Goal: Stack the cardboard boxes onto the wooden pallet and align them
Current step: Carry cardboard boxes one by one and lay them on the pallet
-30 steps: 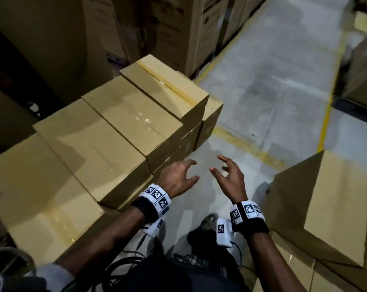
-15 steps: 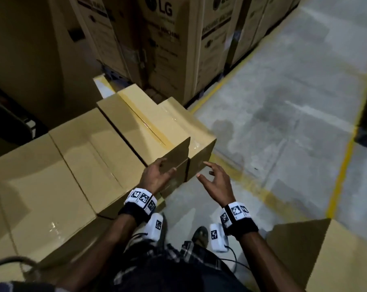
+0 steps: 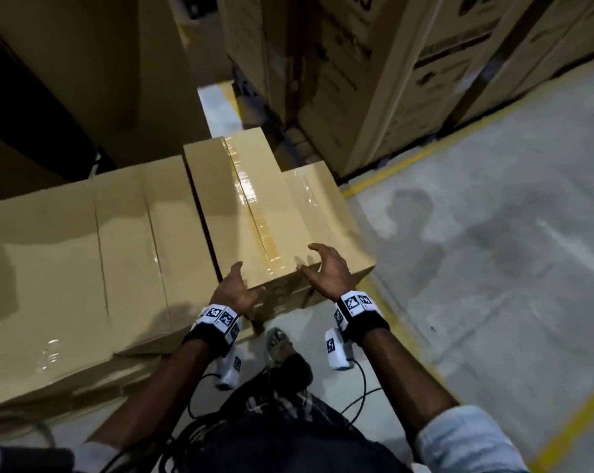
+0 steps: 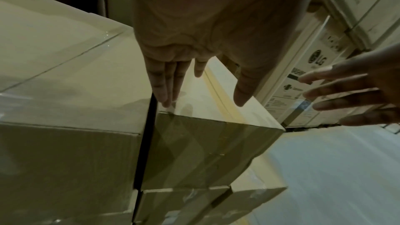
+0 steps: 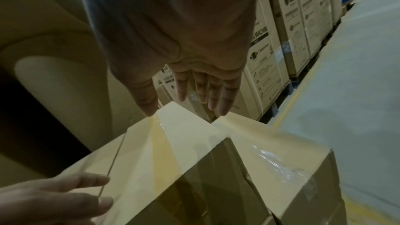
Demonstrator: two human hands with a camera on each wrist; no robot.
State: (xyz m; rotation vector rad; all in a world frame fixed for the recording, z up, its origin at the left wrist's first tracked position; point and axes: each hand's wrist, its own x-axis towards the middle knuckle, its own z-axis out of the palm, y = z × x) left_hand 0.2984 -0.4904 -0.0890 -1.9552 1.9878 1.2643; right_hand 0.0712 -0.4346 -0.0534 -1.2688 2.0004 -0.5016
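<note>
A tape-sealed cardboard box (image 3: 241,213) tops the near right end of a stack; the wooden pallet is hidden. Another box (image 3: 326,206) sits against its right side, slightly lower, and wider boxes (image 3: 84,254) lie to its left across a dark gap. My left hand (image 3: 237,285) is at the taped box's near left corner with fingers straight; in the left wrist view its fingertips (image 4: 166,102) seem to touch the top edge of the box (image 4: 207,143). My right hand (image 3: 319,268) hovers with spread fingers over the near right corner. The right wrist view shows the right hand (image 5: 184,102) holding nothing.
Tall printed LG cartons (image 3: 374,83) stand close behind and right of the stack. Grey concrete floor (image 3: 493,268) with a yellow line (image 3: 408,162) spreads to the right. My foot (image 3: 280,343) and loose cables (image 3: 357,397) are just below the hands.
I have stepped closer to the stack. Both hands moved forward and up from below the box's front face to its near top edge. The loose box at lower right has left view.
</note>
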